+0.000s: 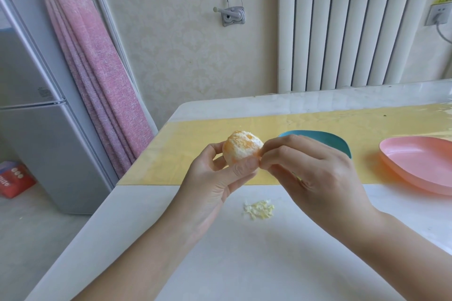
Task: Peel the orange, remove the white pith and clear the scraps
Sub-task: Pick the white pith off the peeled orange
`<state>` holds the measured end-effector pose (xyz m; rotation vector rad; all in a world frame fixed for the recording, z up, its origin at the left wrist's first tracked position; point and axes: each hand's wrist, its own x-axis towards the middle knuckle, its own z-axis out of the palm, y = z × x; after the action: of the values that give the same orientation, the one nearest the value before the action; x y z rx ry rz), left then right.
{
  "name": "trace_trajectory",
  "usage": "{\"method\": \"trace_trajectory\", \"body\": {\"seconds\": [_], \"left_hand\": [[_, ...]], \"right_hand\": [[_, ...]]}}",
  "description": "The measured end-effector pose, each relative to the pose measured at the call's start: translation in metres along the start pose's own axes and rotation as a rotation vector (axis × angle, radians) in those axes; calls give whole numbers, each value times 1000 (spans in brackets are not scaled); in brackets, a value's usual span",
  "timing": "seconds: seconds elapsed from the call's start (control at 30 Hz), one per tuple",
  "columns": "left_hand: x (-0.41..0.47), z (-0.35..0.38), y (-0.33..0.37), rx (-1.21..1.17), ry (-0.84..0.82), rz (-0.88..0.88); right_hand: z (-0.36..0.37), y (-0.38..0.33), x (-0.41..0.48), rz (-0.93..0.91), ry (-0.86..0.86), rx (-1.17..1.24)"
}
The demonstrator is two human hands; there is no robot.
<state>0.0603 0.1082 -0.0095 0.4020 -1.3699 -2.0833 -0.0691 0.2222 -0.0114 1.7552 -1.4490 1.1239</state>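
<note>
A person's left hand (215, 178) grips a peeled orange (241, 148) above a white table (244, 264), thumb and fingers curled round the fruit, much of it coated in white pith. The right hand (310, 173) pinches at the orange's right side with its fingertips. A small heap of pith scraps (258, 209) lies on the table below. Farther right sit a blue dish (325, 139) and a pink dish (420, 166) on a yellow mat (186, 154).
</note>
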Motion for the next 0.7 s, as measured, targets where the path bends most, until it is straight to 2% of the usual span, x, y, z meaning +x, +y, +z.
{"method": "trace_trajectory", "body": {"seconds": [0.2, 0.43, 0.57, 0.7], "left_hand": [[0, -1, 0, -79, -38, -22], [-4, 2, 2, -151, -78, -37], [-3, 1, 2, -216, -129, -55], [-1, -1, 2, -226, -149, -54]], "right_hand": [[0, 1, 1, -22, -37, 6], [1, -2, 0, -32, 57, -9], [-1, -4, 2, 33, 129, -14], [-3, 2, 2, 109, 95, -32]]}}
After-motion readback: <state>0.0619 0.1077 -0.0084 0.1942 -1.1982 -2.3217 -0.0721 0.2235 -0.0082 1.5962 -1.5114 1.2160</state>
